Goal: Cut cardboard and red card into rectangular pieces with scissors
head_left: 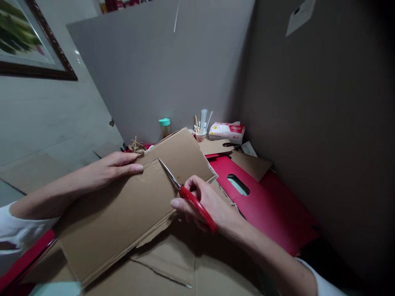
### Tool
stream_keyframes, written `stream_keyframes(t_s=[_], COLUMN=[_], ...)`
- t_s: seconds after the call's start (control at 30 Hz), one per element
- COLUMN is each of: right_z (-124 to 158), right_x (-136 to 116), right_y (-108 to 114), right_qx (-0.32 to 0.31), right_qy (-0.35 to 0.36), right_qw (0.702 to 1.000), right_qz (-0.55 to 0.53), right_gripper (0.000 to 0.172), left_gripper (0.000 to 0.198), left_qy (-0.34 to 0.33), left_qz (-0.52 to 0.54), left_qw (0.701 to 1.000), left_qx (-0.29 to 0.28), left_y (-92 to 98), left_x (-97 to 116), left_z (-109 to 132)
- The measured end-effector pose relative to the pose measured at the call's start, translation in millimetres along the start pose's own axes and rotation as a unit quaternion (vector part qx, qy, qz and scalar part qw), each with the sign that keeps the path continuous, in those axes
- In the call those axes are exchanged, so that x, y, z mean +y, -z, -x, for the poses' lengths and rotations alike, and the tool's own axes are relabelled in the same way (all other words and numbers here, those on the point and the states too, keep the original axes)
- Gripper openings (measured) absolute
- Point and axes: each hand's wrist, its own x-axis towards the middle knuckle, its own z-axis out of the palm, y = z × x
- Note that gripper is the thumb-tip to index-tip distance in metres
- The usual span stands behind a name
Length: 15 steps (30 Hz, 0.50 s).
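My left hand (123, 164) grips the upper left edge of a large brown cardboard sheet (123, 218), thumb on its face and the other fingers partly hidden behind the edge. The sheet is tilted and folded, with creases and a ragged lower edge. In my right hand (200, 201) is a pair of scissors (197, 205) with red handles. Its metal blades lie across the cardboard, the tip near a crease close to my left hand. How far the blades are parted I cannot make out.
More cardboard (166, 263) lies below. Red board (247, 201) with an oval handle hole is at the right. Behind stand a jar with a teal lid (164, 122), a cup of sticks (200, 135) and a tissue pack (226, 132). Grey panels (185, 70) rise behind and at right.
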Motion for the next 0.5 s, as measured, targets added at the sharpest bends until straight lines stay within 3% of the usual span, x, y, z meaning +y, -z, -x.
stream_keyframes(t_s=[0.1, 0.23, 0.37, 0.5], right_z=[-4.4, -12.6, -17.1, -11.9], right_x=[8.3, 25.3, 35.9, 29.0], right_y=[-7.4, -18.5, -24.3, -20.9], right_qx=[0.005, 0.029, 0.046, 0.044], right_qy=[0.026, 0.078, 0.100, 0.097], right_qw=[0.993, 0.982, 0.984, 0.993], right_qz=[-0.119, -0.172, -0.139, -0.047], right_gripper=[0.044, 0.039, 0.041, 0.037], left_gripper=[0.037, 0.034, 0.029, 0.027], left_qy=[0.043, 0.077, 0.078, 0.089], left_qz=[0.042, 0.110, 0.132, 0.141], left_qw=[0.998, 0.991, 0.988, 0.985], left_qx=[-0.015, -0.013, -0.011, -0.039], left_y=[-1.2, -8.7, -12.6, -13.7], left_x=[3.7, 3.4, -6.7, -16.8], left_z=[9.7, 20.5, 19.7, 16.0])
